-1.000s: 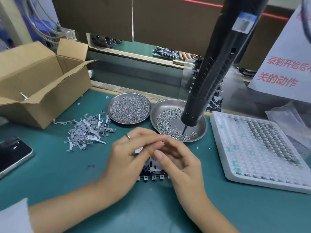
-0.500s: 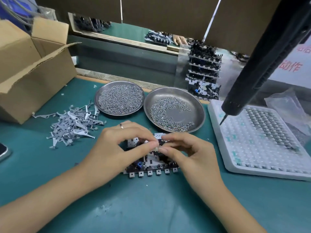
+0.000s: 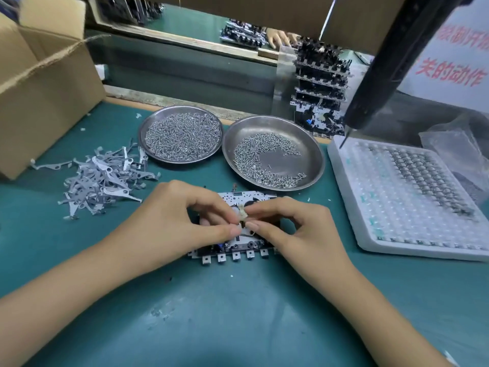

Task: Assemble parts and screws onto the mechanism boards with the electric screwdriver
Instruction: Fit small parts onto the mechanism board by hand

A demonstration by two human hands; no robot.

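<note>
A mechanism board [image 3: 239, 251] lies flat on the green mat, mostly hidden under both hands. My left hand [image 3: 174, 221] and my right hand [image 3: 296, 229] meet over its middle, and their fingertips pinch a small pale part [image 3: 242, 214] just above the board. The black electric screwdriver [image 3: 381, 67] hangs at the upper right, its bit over the white tray's far left corner; neither hand touches it. Two steel dishes hold screws: a full one [image 3: 182, 135] and a half-filled one [image 3: 272, 153].
A pile of grey metal levers [image 3: 103, 178] lies left of the board. An open cardboard box [image 3: 39, 88] stands at far left. A white tray [image 3: 412, 197] of small parts sits at right. Stacked boards [image 3: 320, 86] stand behind the dishes. Another person's hand [image 3: 280, 38] shows at the far bench.
The view has shifted, so the screwdriver now appears further right, over the white tray instead of the dish. Both hands stay together over the board, now showing the small part between the fingertips.
</note>
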